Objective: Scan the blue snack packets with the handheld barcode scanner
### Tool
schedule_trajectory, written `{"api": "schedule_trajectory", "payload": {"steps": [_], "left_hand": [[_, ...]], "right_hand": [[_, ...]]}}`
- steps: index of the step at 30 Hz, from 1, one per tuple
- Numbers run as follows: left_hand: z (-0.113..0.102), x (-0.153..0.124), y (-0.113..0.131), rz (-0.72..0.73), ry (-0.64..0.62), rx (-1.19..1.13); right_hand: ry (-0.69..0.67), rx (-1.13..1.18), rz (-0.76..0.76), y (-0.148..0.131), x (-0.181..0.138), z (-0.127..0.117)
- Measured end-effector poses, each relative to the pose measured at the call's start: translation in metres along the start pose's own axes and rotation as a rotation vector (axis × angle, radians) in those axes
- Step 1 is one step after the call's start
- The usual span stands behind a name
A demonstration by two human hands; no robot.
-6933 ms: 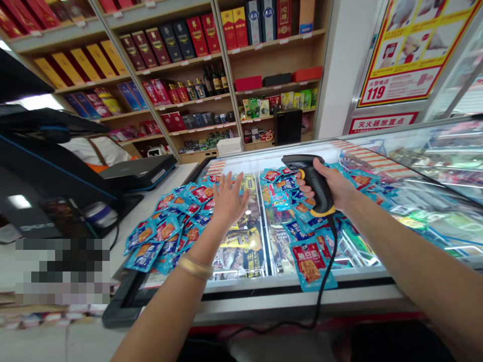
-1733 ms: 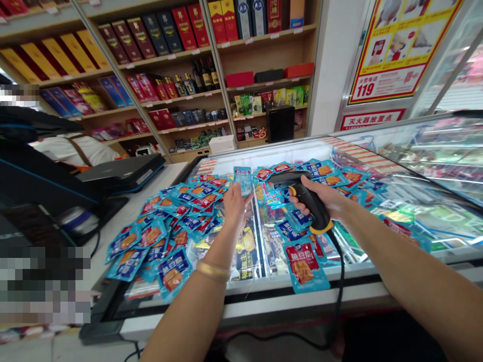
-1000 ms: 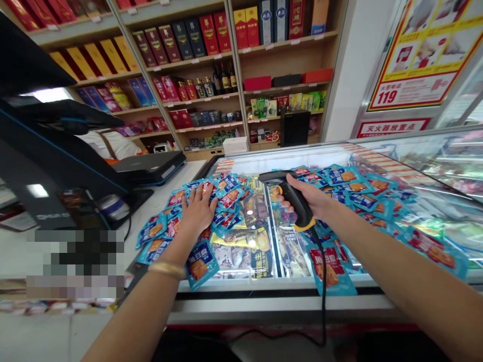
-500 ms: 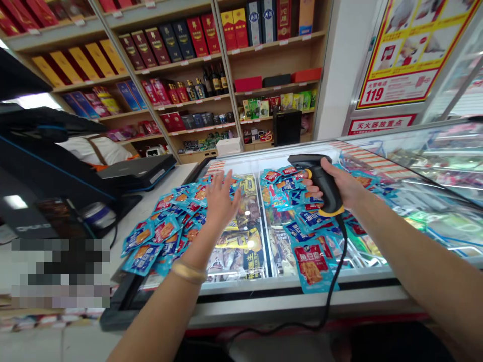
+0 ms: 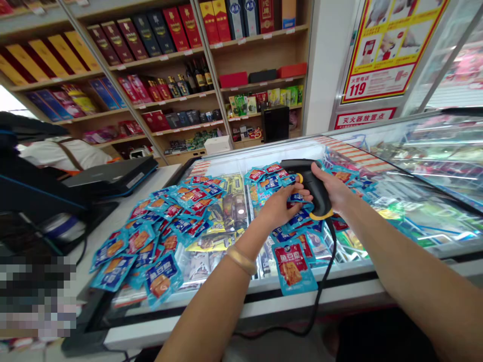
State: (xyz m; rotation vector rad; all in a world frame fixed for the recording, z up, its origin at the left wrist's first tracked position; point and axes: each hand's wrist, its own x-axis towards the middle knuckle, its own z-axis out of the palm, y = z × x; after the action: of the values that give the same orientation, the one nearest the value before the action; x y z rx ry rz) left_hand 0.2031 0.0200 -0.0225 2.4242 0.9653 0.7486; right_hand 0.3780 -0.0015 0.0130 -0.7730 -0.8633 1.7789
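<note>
Freezer glass (image 5: 211, 259): left grip (image 5: 278, 209) on packets (image 5: 264, 180)

A lower-left patch (image 5: 35, 296) is pixelated beyond reading. The scanner (image 5: 311, 185) grip is covered by the right hand (image 5: 335, 192). The poster (image 5: 392, 45) is cut by the top edge.

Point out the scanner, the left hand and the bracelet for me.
scanner (image 5: 292, 164), head view, on its black head.
left hand (image 5: 279, 208), head view, on the back of the hand.
bracelet (image 5: 241, 259), head view, on the band across the wrist.
</note>
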Motion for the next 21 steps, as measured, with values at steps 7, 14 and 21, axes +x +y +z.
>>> {"api": "schedule_trajectory", "payload": {"steps": [7,14,21], "left_hand": [[-0.007,-0.006,0.001,-0.018,-0.019,0.173],[-0.010,-0.008,0.005,-0.098,0.032,0.243],[-0.017,-0.008,-0.019,-0.363,0.491,-0.190]], "right_hand": [[-0.001,0.114,-0.037,-0.002,-0.004,0.007],[0.021,0.118,-0.076,-0.004,-0.008,0.010],[0.025,0.063,-0.100,-0.004,-0.011,0.010]]}}
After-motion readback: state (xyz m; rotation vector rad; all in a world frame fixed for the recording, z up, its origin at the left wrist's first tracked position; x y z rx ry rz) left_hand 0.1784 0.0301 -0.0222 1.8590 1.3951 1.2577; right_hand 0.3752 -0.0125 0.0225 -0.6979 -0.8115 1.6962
